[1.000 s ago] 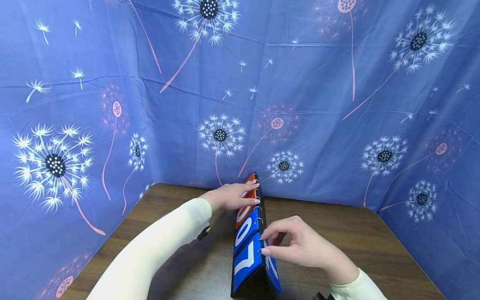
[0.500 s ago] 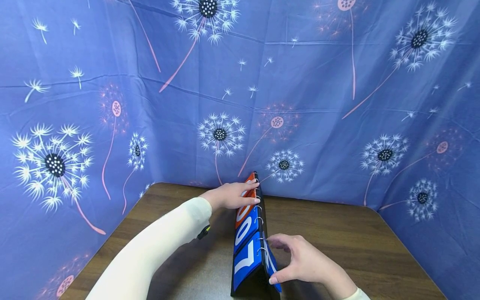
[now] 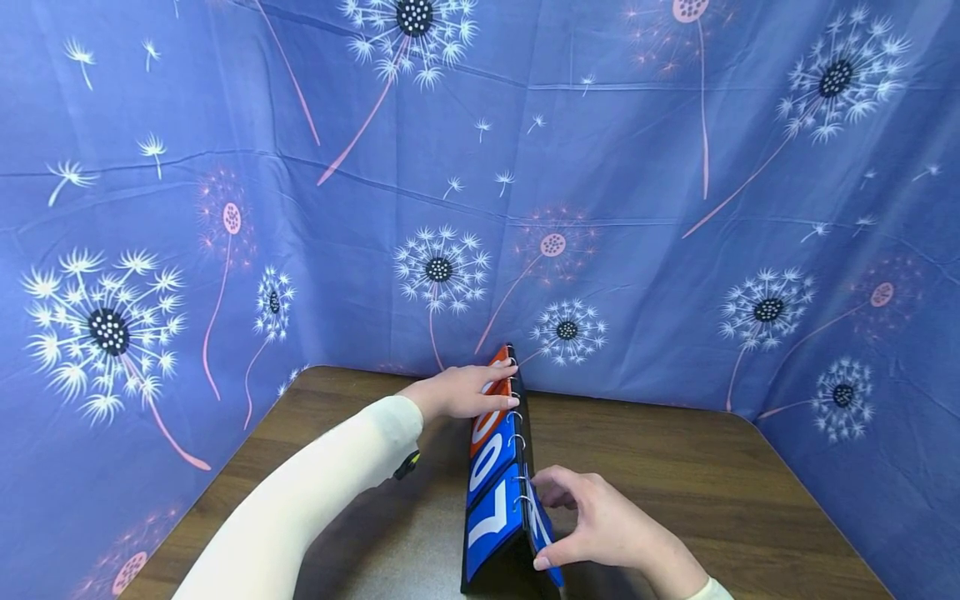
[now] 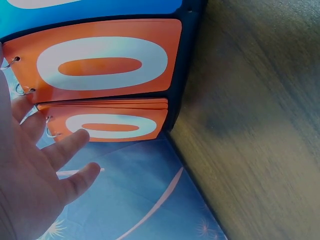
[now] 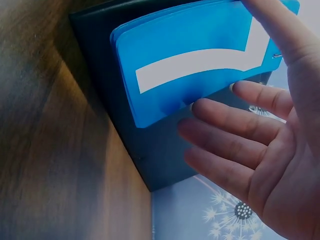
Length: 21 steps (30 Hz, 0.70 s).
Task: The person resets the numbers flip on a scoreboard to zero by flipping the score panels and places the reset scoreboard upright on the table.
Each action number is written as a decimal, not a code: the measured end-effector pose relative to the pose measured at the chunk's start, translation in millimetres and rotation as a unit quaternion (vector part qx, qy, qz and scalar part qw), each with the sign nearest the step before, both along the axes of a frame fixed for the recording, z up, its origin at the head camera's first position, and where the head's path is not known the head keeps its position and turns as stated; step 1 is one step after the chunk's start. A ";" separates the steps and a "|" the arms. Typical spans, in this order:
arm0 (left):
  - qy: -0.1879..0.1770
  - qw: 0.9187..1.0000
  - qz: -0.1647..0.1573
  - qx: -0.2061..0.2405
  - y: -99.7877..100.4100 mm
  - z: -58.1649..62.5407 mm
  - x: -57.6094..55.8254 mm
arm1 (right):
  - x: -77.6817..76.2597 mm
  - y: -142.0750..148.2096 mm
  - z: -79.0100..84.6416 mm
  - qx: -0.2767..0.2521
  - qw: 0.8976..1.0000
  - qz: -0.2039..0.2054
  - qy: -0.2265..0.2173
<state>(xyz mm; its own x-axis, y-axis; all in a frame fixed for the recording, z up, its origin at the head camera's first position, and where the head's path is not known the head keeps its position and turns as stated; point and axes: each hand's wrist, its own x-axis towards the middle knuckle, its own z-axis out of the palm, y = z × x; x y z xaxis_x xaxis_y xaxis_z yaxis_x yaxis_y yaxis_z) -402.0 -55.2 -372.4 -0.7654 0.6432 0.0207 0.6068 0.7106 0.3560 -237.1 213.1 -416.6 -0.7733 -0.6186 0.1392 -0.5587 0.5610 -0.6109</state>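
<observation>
A tent-shaped flip scoreboard (image 3: 527,442) stands lengthwise on the table, its number cards hung on metal rings along the ridge. My left hand (image 3: 463,392) rests across its far end, fingers fairly straight over the ridge. In the left wrist view that hand's spread fingers lie beside orange cards (image 4: 102,64) marked 0. At the near end, my right hand (image 3: 600,521) spans the blue number cards (image 3: 542,525) on the right side, thumb at one edge and fingertips at the opposite edge. The right wrist view shows these blue cards (image 5: 200,87) with a white 7-like digit.
The brown wooden table (image 3: 697,483) extends to both sides of the scoreboard. Blue dandelion-print cloth (image 3: 630,167) hangs behind the table and along its left and right sides.
My right hand has moved from the ridge rings down onto the right-hand blue cards, its thumb reaching their near edge. The left hand has stayed in place.
</observation>
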 end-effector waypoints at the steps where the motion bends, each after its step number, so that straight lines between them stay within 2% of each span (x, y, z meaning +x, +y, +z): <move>1: 0.001 1.000 0.001 0.000 -0.1 -0.7 -0.4 | -0.1 0.2 0.1 -0.002 1.000 0.001 -0.004; 8: 0.000 1.000 0.009 -0.003 0.4 -1.2 0.0 | -2.0 3.7 -1.5 -0.010 1.000 0.007 0.019; 14: -0.001 1.000 0.012 -0.002 0.3 -0.8 1.3 | -0.3 8.3 3.1 -0.016 1.000 -0.002 -0.001; 21: -0.004 1.000 0.018 0.001 -0.2 -2.2 -0.2 | 0.8 11.1 7.3 -0.010 1.000 -0.010 0.005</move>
<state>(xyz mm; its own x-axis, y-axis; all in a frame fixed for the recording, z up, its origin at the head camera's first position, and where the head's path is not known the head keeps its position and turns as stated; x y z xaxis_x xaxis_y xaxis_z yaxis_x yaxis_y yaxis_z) -402.2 -55.3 -374.7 -0.7888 0.6144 0.0160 0.5772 0.7316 0.3627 -236.4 224.2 -409.2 -0.7836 -0.6006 0.1588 -0.5536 0.5592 -0.6171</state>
